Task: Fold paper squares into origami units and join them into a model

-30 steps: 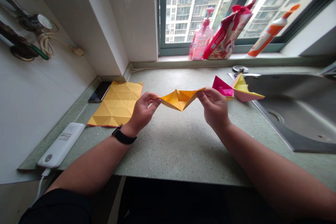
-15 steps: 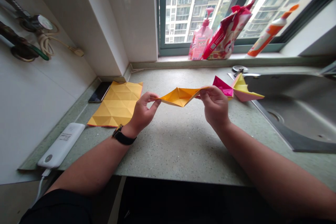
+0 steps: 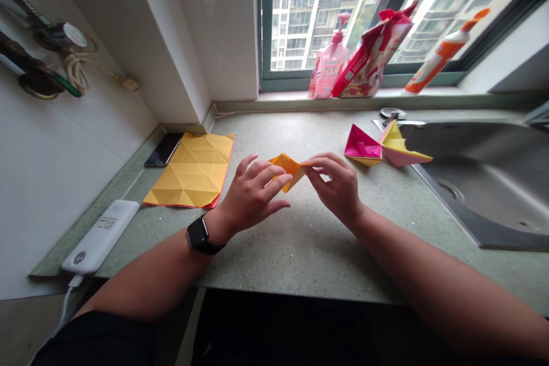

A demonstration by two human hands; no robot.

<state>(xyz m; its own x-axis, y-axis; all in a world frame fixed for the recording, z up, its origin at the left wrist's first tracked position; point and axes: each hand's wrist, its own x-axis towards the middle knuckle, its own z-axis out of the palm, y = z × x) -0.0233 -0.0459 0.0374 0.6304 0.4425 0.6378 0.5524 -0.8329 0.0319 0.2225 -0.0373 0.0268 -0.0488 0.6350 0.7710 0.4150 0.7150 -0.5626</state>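
Both my hands meet over the middle of the speckled counter (image 3: pixel 300 240), pinching a small folded orange paper piece (image 3: pixel 288 167) between them. My left hand (image 3: pixel 253 194), with a black watch on its wrist, grips the paper's left side with thumb and fingers. My right hand (image 3: pixel 334 183) pinches the right tip. Most of the paper is hidden behind my fingers. A creased orange sheet (image 3: pixel 193 170) lies flat to the left of my left hand.
Two folded paper shapes, one pink (image 3: pixel 362 146) and one yellow (image 3: pixel 398 146), sit by the steel sink (image 3: pixel 484 177). A phone (image 3: pixel 163 150) and a white power bank (image 3: pixel 100 237) lie at the left. Bottles and a red bag (image 3: pixel 371 57) stand on the windowsill.
My hands have come together toward the centre. The orange paper, stretched wide between them before, is now collapsed into a small shape.
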